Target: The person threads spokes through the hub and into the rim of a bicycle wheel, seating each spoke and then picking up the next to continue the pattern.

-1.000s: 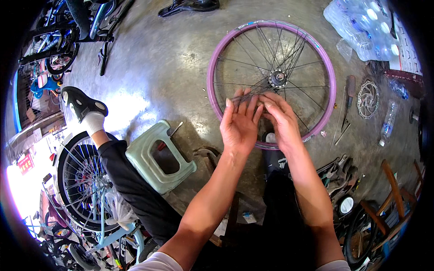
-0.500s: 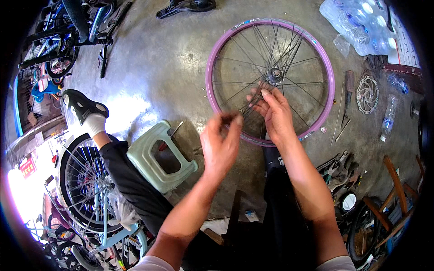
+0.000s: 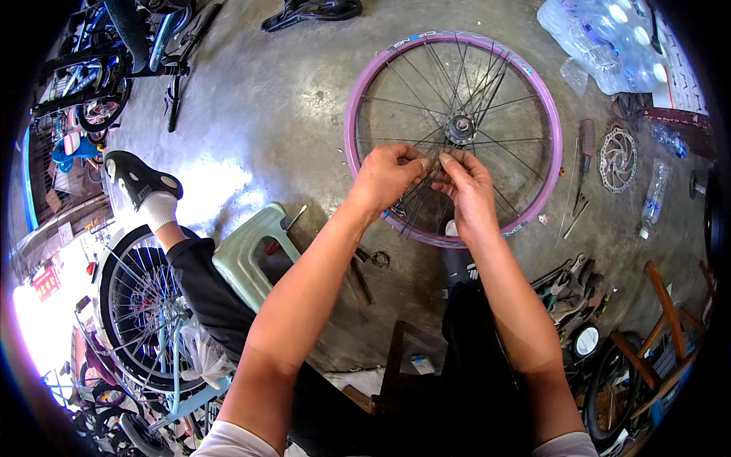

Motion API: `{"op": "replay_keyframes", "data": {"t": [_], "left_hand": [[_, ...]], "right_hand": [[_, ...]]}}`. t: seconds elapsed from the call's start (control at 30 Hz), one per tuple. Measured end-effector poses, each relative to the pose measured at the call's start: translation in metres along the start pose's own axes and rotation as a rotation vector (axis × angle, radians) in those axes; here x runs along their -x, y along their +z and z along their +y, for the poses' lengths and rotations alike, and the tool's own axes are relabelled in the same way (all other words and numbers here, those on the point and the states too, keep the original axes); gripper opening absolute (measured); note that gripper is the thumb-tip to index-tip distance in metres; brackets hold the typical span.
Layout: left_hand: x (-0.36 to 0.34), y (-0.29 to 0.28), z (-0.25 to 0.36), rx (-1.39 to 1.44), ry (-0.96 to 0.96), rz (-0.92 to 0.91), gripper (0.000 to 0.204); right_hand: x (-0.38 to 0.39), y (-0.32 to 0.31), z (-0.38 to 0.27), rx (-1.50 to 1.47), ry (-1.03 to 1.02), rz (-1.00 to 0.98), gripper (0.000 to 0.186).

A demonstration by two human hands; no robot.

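A bicycle wheel rim [image 3: 353, 126], lilac with dark spokes, lies on the concrete floor ahead of me. Its hub [image 3: 460, 129] sits in the middle, with some spokes crowded together on the far side. Just nearer than the hub, my left hand [image 3: 387, 181] is closed in a pinch on a thin dark spoke. My right hand [image 3: 470, 192] faces it, thumb and fingers pressed together around thin spokes [image 3: 417, 204] that slant down between the hands over the near rim. Fingers hide the spoke ends, so I cannot tell how many each hand holds.
Right of the wheel lie a screwdriver [image 3: 586, 145], a brake disc [image 3: 618, 158] and a plastic bottle [image 3: 655, 199]. Wrapped water bottles [image 3: 601, 46] stand far right. A pale green stool [image 3: 247, 255] is left of my arm, beside another bicycle wheel [image 3: 114, 305]. A black saddle [image 3: 312, 11] lies far off.
My left hand has moved up and to the right, from the near-left rim to beside my right hand. The right hand has hardly moved.
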State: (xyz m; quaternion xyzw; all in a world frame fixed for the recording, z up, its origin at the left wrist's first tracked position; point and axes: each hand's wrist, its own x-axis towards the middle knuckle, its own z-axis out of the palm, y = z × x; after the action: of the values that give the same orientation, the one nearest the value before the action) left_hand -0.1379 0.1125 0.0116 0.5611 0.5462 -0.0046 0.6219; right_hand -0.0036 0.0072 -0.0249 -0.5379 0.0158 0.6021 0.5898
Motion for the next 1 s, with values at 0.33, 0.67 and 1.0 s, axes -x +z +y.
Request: {"op": "replay_keyframes", "data": {"t": [0.33,0.67,1.0], "left_hand": [[-0.009,-0.005,0.008,-0.069,-0.05,-0.109,0.026],[-0.014,-0.016,0.011,0.109,-0.156,-0.29,0.031],[-0.009,-0.014,0.019,0.257,-0.242,-0.325,0.023]], "right_hand": [[-0.002,-0.004,-0.001,-0.035,0.043,-0.039,0.019],[-0.001,-0.008,-0.008,-0.005,0.083,-0.101,0.019],[0.002,-0.003,-0.009,0.017,0.019,-0.026,0.023]]}}
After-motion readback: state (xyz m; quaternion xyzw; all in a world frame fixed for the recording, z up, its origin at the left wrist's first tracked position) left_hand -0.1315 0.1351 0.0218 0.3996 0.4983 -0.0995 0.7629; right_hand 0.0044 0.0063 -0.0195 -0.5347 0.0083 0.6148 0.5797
